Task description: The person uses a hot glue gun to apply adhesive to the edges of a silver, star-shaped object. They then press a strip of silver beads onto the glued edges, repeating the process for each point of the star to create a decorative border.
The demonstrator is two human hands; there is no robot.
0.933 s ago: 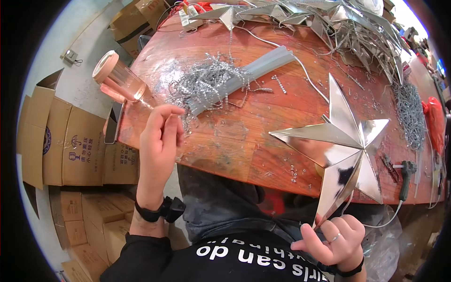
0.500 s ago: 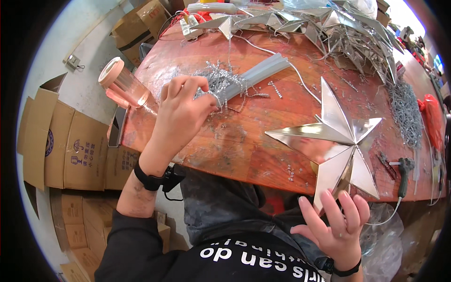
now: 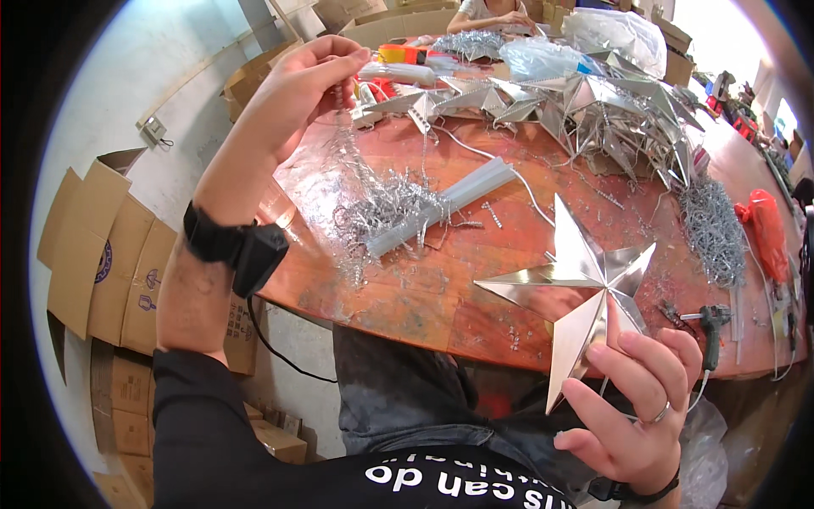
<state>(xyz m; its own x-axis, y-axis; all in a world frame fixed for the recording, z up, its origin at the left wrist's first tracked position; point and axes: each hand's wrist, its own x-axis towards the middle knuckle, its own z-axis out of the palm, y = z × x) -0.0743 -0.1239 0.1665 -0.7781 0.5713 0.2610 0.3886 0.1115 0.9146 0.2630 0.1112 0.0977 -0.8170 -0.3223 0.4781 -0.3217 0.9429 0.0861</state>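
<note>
My left hand (image 3: 309,81) is raised over the table's left side, finger and thumb pinched on a thin silver beaded strand (image 3: 343,131). It hangs toward a tangled pile of silver strands (image 3: 377,208) on the table. Bundled translucent sticks (image 3: 483,191) lie partly under that pile. At the right, a shiny silver five-pointed star (image 3: 585,284) rests near the table's front edge, one point jutting past it. My right hand (image 3: 636,394) is open beside the star, fingers spread and overlapping its lower right point; whether they press on it I cannot tell.
Many silver stars (image 3: 585,106) are heaped at the back. A glue gun (image 3: 714,327) with a white cord, a silver strand heap (image 3: 712,229) and a red plastic bag (image 3: 767,233) lie at right. Cardboard boxes (image 3: 127,263) stand left. Another person's hand (image 3: 513,21) is across the table.
My left hand has risen from the silver pile, drawing a strand upward. My right hand has moved up closer against the star. The view has tilted up, showing the far side of the table.
</note>
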